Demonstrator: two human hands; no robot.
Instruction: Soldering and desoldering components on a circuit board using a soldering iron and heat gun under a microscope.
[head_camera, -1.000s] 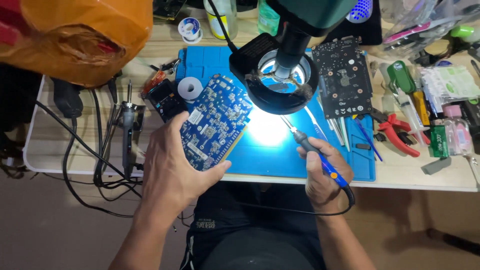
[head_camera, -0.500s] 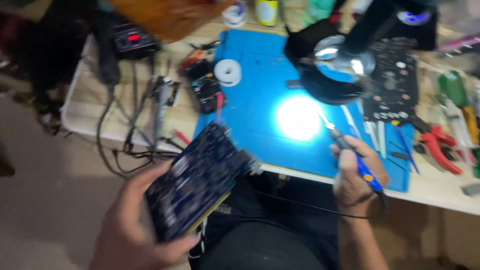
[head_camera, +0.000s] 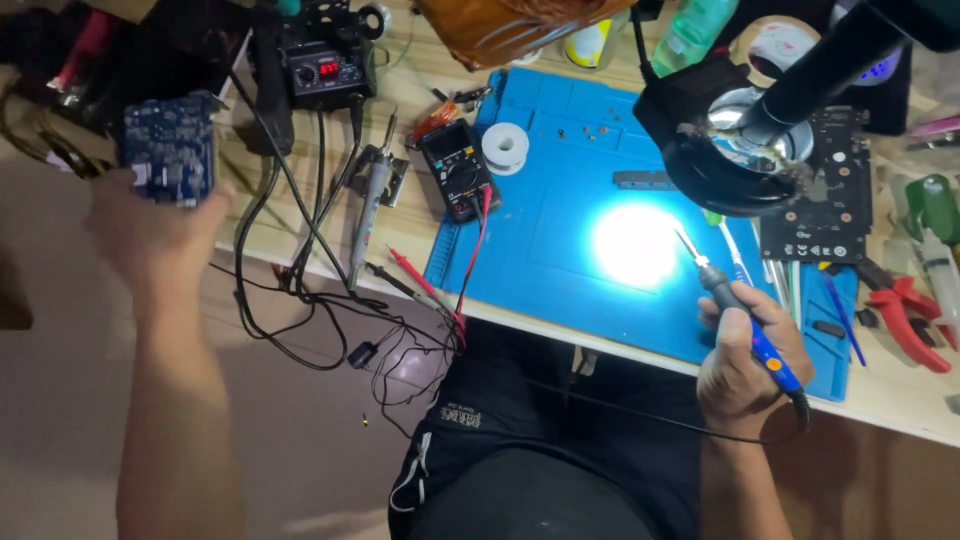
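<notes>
My left hand (head_camera: 150, 235) is stretched far out to the left, past the desk's left end, and grips a blue circuit board (head_camera: 170, 148) by its lower edge. My right hand (head_camera: 745, 355) holds a soldering iron (head_camera: 735, 300) with a blue handle at the front edge of the blue work mat (head_camera: 560, 230). The iron's tip points up and left toward a bright light spot on the mat. A microscope head with a ring light (head_camera: 740, 150) hangs over the mat's right part.
A soldering station (head_camera: 325, 65), a second iron in a stand (head_camera: 372, 195), a multimeter (head_camera: 458, 170) with red probes and tangled cables sit left of the mat. A solder spool (head_camera: 505, 147), a black circuit board (head_camera: 825, 190), red pliers (head_camera: 910, 315) and tweezers lie around.
My left hand has carried the blue circuit board off the mat, first down toward my lap, then far out to the left. The right hand with the iron stayed near the mat's front.
</notes>
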